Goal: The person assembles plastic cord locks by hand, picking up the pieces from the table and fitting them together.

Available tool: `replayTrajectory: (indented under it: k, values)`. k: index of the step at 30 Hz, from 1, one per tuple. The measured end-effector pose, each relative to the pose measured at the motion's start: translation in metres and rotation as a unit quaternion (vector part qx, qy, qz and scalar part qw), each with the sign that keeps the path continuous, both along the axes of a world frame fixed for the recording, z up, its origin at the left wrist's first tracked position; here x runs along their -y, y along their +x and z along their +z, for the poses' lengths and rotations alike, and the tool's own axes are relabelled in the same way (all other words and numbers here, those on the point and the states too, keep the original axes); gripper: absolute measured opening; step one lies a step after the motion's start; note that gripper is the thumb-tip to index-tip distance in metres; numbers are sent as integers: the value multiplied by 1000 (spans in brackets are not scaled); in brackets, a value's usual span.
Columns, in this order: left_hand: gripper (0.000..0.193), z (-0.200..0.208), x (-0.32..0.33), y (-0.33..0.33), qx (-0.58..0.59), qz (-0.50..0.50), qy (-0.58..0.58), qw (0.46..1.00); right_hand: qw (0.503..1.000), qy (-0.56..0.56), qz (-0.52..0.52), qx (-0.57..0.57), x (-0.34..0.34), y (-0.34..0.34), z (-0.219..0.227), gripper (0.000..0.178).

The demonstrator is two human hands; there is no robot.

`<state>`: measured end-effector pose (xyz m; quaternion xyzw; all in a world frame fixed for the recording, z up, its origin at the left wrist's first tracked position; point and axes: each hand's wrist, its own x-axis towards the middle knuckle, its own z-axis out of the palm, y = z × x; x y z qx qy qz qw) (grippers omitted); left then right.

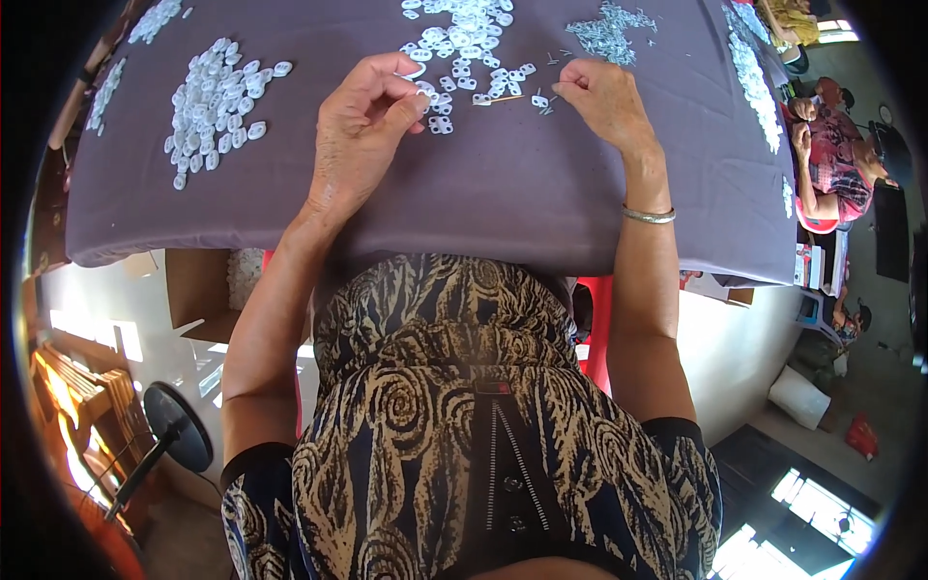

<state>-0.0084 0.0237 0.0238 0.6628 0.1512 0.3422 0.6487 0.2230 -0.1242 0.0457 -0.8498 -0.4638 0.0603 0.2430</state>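
My left hand (362, 126) rests on the purple-grey cloth of the table (503, 193), thumb and fingers pinched on a small white plastic piece (416, 72). My right hand (604, 97) is curled with fingertips together by a few small metal pins (543, 101); whether it holds one I cannot tell. Between the hands lies a scatter of small white plastic pieces (464, 48). A thin stick (507, 98) lies among them.
A second heap of white pieces (213, 101) lies at the left and a heap of small metal parts (609, 29) at the far right. More white pieces line the right edge (754, 77). Another person (831, 155) sits at the right. A cardboard box (203, 290) stands under the table.
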Motion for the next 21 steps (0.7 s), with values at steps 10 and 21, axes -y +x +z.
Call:
replayTrajectory:
  k: [10,21]
  values:
    - [25,-12,3,5,33,-3,-27,999,983,124,68,-118,-17,-38,10,8]
    - [27,-14,3,6,5,16,-34,999,859,223,122,-444,-56,-86,-7,11]
